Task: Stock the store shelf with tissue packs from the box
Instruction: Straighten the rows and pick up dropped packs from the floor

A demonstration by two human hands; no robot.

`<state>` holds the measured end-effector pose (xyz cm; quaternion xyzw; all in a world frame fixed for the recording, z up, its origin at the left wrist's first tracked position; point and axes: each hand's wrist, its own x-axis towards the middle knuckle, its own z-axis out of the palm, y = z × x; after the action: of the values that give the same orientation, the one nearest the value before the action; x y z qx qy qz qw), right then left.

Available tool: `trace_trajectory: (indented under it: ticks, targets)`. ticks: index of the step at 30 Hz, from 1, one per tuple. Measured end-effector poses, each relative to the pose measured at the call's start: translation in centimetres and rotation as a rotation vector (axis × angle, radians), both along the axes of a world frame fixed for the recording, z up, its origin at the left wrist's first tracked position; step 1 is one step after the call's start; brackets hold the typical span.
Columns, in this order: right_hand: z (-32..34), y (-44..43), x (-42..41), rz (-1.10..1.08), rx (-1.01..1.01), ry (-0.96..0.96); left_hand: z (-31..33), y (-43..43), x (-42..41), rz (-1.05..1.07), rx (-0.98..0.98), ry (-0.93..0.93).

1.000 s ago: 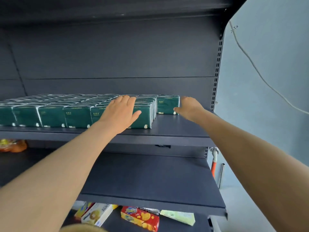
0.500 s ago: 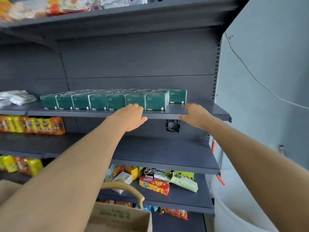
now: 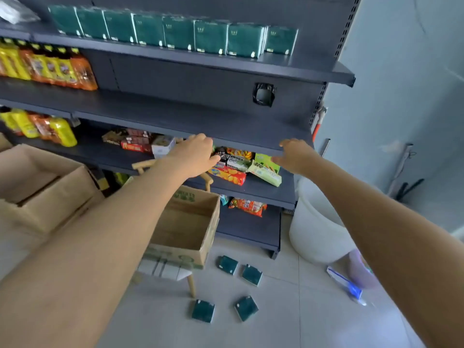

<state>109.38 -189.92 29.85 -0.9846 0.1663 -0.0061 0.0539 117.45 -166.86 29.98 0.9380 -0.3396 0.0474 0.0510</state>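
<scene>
My left grip (image 3: 193,156) hangs above the box (image 3: 185,229), fingers loose and slightly spread, holding nothing. My right grip (image 3: 293,154) is up and to the right of the box, just as slack and just as empty, well apart from the left one. The box stands open-topped on a wooden stool (image 3: 192,285). High above the box, a row of green tissue packs (image 3: 175,33) stands side by side on the top shelf (image 3: 301,69), one more set back at the right end. Four loose packs (image 3: 227,264) lie flat on the floor tiles just right of the box and in front of it. Behind the box, the lower shelves carry snack packets (image 3: 227,174). A white bucket (image 3: 316,229) stands further right of the box, a second carton (image 3: 42,192) to its left.
</scene>
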Motion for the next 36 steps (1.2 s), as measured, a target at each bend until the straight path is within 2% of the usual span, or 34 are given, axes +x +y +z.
trace_trajectory:
  ticks: [6, 13, 19, 25, 30, 36]
  targets:
    - [-9.3, -2.6, -0.7, 0.008, 0.053, 0.181, -9.1, -4.1, -2.2, 0.016, -0.01, 0.138]
    - [-21.6, -6.8, -0.4, 0.128, 0.15, 0.402, -21.7, -9.3, -4.3, 0.121, 0.052, 0.301]
    - [-32.5, -8.6, -0.8, 0.207, 0.143, 0.519, -33.1, -9.3, -6.3, 0.226, 0.12, 0.453]
    - [-46.9, -8.5, -1.2, 0.223, 0.189, 0.58, -47.7, -6.8, -7.5, 0.322, 0.184, 0.591]
    - [-61.1, -7.3, -2.6, 0.224, 0.205, 0.677, -60.7, -4.9, -8.1, 0.376, 0.216, 0.636]
    - [-76.9, -6.3, -4.8, 0.209, 0.227, 0.724, -76.1, -2.3, -8.9, 0.317, 0.194, 0.604]
